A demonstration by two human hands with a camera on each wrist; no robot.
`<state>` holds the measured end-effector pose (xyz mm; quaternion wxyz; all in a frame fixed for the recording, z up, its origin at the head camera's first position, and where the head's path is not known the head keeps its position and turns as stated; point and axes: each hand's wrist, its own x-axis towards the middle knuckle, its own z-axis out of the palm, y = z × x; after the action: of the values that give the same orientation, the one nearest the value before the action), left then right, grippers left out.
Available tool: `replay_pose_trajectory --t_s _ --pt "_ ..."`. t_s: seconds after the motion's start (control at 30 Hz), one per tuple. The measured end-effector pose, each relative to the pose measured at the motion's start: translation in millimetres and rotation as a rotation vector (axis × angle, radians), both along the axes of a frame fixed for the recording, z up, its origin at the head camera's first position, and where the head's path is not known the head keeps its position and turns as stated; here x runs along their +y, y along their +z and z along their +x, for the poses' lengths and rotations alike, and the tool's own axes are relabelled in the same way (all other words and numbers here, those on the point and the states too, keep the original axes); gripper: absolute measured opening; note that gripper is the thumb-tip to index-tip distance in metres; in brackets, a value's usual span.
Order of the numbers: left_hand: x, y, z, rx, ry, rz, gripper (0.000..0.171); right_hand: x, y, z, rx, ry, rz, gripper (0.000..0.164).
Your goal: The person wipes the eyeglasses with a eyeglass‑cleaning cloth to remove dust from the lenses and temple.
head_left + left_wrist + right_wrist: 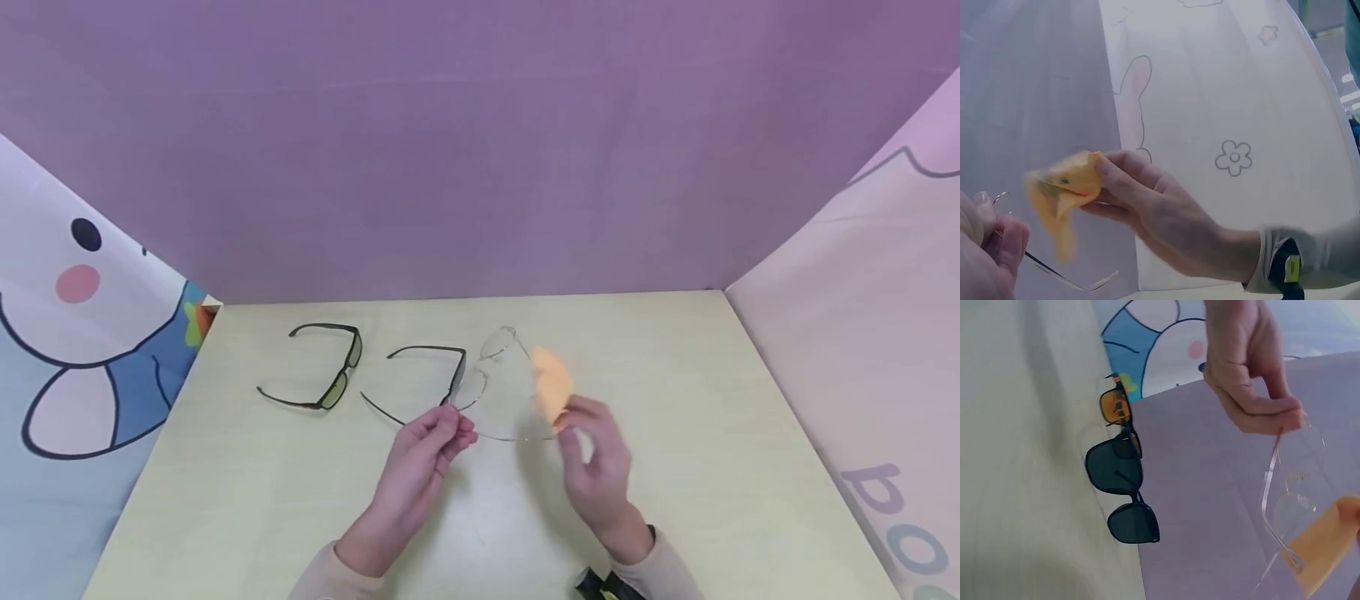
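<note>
My left hand [420,467] pinches a pair of thin wire-framed eyeglasses [1265,494] near one end of the frame, holding them above the table. Their clear round lenses [497,343] face away from me, and one temple arm stretches across toward my right hand [596,471]. Between thumb and fingers that right hand pinches a soft orange cloth [551,385], which hangs down, creased and blurred, in the left wrist view. In the head view the cloth is beside the lenses, overlapping the far temple arm.
Dark-lensed black sunglasses [1115,466] lie on the pale table [712,433], just beyond my left hand. Farther left is another black-framed pair [335,390] with yellowish lenses, its arms unfolded. A purple panel [465,167] rises behind the table, with printed side panels.
</note>
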<state>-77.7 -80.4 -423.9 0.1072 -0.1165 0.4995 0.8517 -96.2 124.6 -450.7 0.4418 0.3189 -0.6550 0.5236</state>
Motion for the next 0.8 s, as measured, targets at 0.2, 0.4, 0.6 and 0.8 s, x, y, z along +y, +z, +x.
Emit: replay_pose_trajectory --t_s 0.2,0.4,0.6,0.8 --pt "2 -6.2 0.5 -0.028 -0.053 0.091 0.022 -9 -8.4 3.7 0.076 0.289 0.361 0.024" --pt "5 -9.8 2.6 -0.025 -0.101 0.163 0.015 -16 -11.7 9.0 -0.102 0.198 0.372 0.022" --pt "6 -13.7 5.9 0.034 -0.150 0.192 0.016 -22 -5.5 11.2 -0.216 0.097 0.417 0.027" --pt "-3 -12.5 4.1 0.139 -0.125 0.176 0.018 -13 -1.7 5.6 -0.103 -0.041 0.566 0.029"
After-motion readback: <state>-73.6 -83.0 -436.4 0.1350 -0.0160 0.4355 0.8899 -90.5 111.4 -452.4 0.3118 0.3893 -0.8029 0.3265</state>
